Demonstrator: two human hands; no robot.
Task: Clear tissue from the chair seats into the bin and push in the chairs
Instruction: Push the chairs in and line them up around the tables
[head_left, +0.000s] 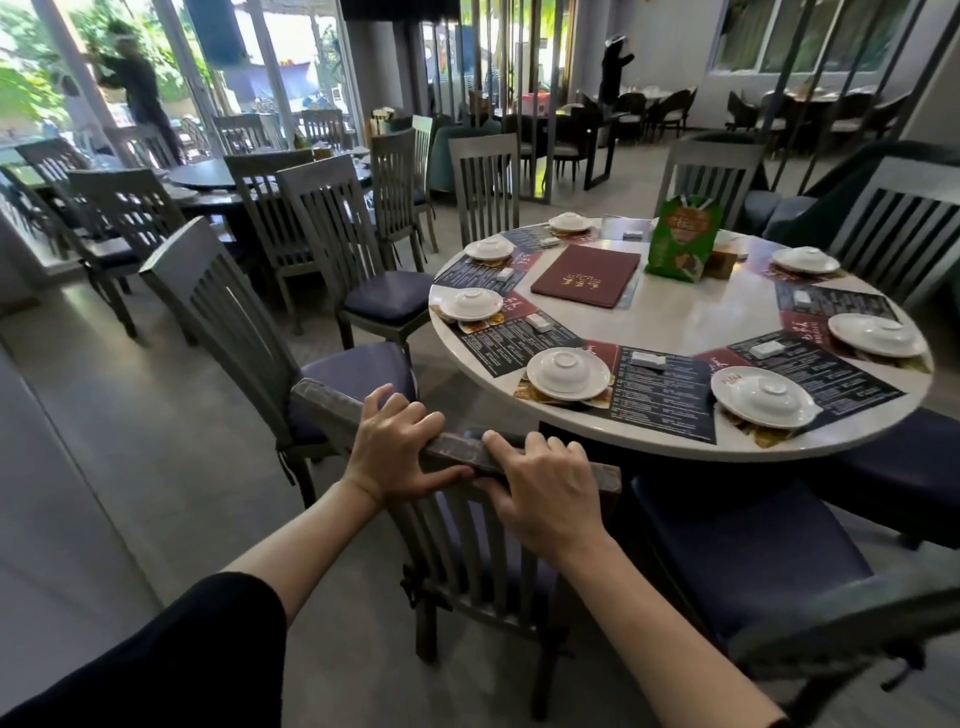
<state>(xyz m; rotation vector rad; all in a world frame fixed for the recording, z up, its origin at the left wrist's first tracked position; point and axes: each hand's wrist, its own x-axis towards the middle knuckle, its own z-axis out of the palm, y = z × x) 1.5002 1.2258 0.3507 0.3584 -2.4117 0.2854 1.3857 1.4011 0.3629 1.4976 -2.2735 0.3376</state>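
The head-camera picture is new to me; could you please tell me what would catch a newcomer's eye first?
At bottom centre, the left hand and the right hand grip the top rail of a grey slatted chair. Just beyond it stands a round white table, ringed with plates carrying upturned bowls. A dark red menu folder and a green bag sit near its middle.

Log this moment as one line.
step: push in chair | left hand: grips top rail | right hand: grips top rail | chair: faces round table
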